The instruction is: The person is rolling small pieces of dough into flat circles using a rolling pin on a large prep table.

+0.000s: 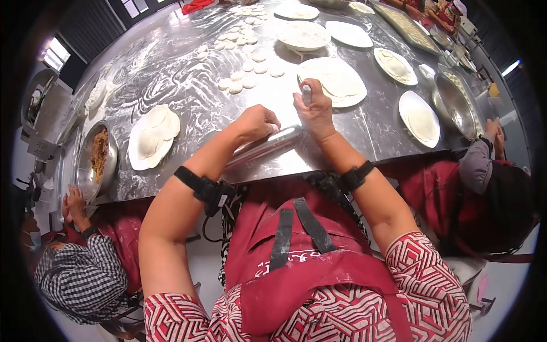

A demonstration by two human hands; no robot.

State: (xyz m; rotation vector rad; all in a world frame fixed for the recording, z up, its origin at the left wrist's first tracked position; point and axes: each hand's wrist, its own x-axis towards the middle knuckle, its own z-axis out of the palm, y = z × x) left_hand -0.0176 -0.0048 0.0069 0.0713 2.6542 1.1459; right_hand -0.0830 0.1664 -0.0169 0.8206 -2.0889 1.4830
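Observation:
My right hand [316, 111] is closed in a fist around a grey rod-like handle [307, 95], whose rounded end sticks up above the fingers. To its left, my left hand [256, 123] is low over the steel table [194, 108], fingers curled together and pointing right; I cannot tell what they hold. Just below both hands, a shiny metal cylinder [268, 145] lies slantwise near the table's front edge. Beyond my right hand is a white plate [358, 98] of flat, round dough wrappers [339, 80].
Flour and several small dough discs [249, 65] cover the far table. A plate of wrappers [152, 134] and a metal bowl of brown filling [99, 157] lie left. Right are more plates [419, 119] and a steel bowl [456, 105]. Co-workers sit on both sides.

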